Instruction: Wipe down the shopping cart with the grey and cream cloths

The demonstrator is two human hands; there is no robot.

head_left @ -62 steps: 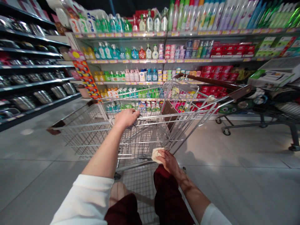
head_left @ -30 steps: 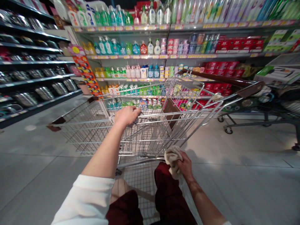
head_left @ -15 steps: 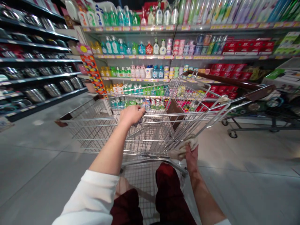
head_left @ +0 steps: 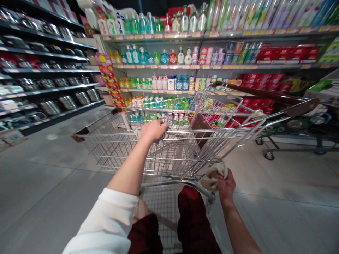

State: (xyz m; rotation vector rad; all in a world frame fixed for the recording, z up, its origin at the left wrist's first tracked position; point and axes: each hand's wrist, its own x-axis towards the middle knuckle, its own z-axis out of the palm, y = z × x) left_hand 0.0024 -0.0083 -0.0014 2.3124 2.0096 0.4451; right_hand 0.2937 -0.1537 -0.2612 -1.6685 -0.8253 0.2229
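Observation:
A wire shopping cart (head_left: pixel 116 150) stands sideways before me, its brown handle (head_left: pixel 259 92) at the right. My left hand (head_left: pixel 153 130) is closed over the near top rail, with bits of grey, cloth-like material (head_left: pixel 137 133) showing beneath it. Low at the cart's rear corner, my right hand (head_left: pixel 226 185) grips a bunched beige cloth (head_left: pixel 217 171). The cloth lies against the lower frame tube (head_left: pixel 182 182); its far side is hidden. My knees in dark red trousers (head_left: pixel 192 208) are close to the cart's underside.
Behind the cart, shelves (head_left: pixel 225 66) hold pump bottles, tubs and red packs. Metal pots (head_left: pixel 50 107) fill the shelving on the left. Another cart's wheeled base (head_left: pixel 293 145) stands at the right. Grey tiled floor (head_left: pixel 47 187) surrounds the cart.
My right hand, with the beige cloth, has moved slightly right and down along the frame. My left hand keeps its place on the rail. The whole view has shifted a little.

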